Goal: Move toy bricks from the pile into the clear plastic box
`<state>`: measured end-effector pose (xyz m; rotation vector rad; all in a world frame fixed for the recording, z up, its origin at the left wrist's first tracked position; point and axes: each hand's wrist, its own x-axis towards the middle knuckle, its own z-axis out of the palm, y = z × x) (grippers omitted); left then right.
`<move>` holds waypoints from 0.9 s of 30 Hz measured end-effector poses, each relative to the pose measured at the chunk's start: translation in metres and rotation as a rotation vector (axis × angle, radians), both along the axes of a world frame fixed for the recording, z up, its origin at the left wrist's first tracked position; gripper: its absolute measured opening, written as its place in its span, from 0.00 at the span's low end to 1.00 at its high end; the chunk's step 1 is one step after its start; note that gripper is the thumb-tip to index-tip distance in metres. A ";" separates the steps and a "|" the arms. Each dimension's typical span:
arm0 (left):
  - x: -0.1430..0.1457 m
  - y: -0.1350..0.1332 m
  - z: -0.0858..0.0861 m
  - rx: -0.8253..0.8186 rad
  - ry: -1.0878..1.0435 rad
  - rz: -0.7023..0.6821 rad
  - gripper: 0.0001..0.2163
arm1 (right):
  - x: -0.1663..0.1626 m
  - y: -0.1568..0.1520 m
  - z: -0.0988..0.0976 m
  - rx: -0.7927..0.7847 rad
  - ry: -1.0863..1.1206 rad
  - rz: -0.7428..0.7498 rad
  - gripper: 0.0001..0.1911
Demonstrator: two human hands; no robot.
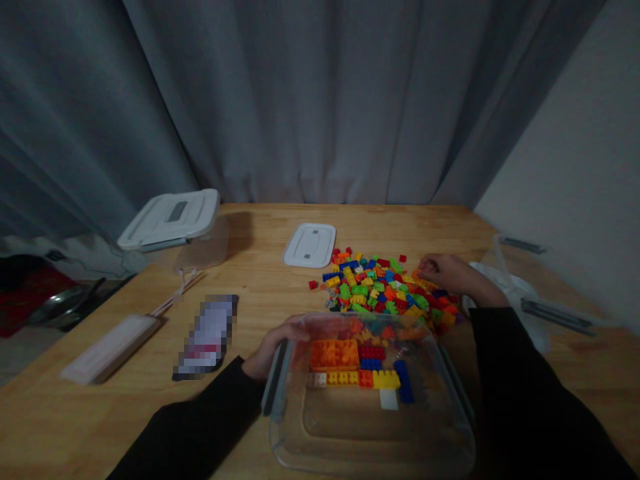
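Observation:
In front of me stands a clear plastic storage box (350, 460) without a lid, grey latches at its sides. Several toy building bricks lie inside, among them an orange block (335, 355), a yellow brick (386, 379) and a dark blue one (404, 382). My left hand (280, 341) grips the box at its far left corner, part of the fingers behind the wall. Beyond the box spreads a heap of colourful building bricks (377, 283). Over the heap's right side is my right hand (443, 272), fingers curled together; whatever they hold is hidden.
A white lid (310, 245) lies behind the heap. At the right is another clear box (525, 293), latches hanging out. On the left are a lidded box (203, 243), a pale power strip (113, 350) with its cord, and a blurred phone (207, 337). A curtain hangs behind the table.

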<state>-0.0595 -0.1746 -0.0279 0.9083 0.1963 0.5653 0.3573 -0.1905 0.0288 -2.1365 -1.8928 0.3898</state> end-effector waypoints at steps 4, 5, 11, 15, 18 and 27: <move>-0.001 0.002 -0.001 0.009 0.010 -0.005 0.28 | -0.004 -0.005 0.010 0.046 0.035 0.040 0.10; -0.001 0.002 -0.001 0.010 0.010 -0.007 0.29 | -0.006 -0.006 0.013 0.063 0.027 0.050 0.10; -0.002 0.002 -0.005 -0.044 0.002 -0.014 0.29 | -0.029 -0.022 0.037 0.147 -0.045 0.072 0.12; -0.002 0.002 -0.007 -0.045 -0.018 -0.002 0.28 | -0.049 -0.036 0.055 0.179 -0.072 0.105 0.15; -0.001 0.002 -0.004 -0.032 -0.013 -0.002 0.28 | -0.060 -0.043 0.064 0.163 -0.072 0.132 0.15; 0.002 0.001 0.002 0.000 -0.004 -0.024 0.28 | -0.074 -0.055 0.070 0.185 -0.050 0.230 0.13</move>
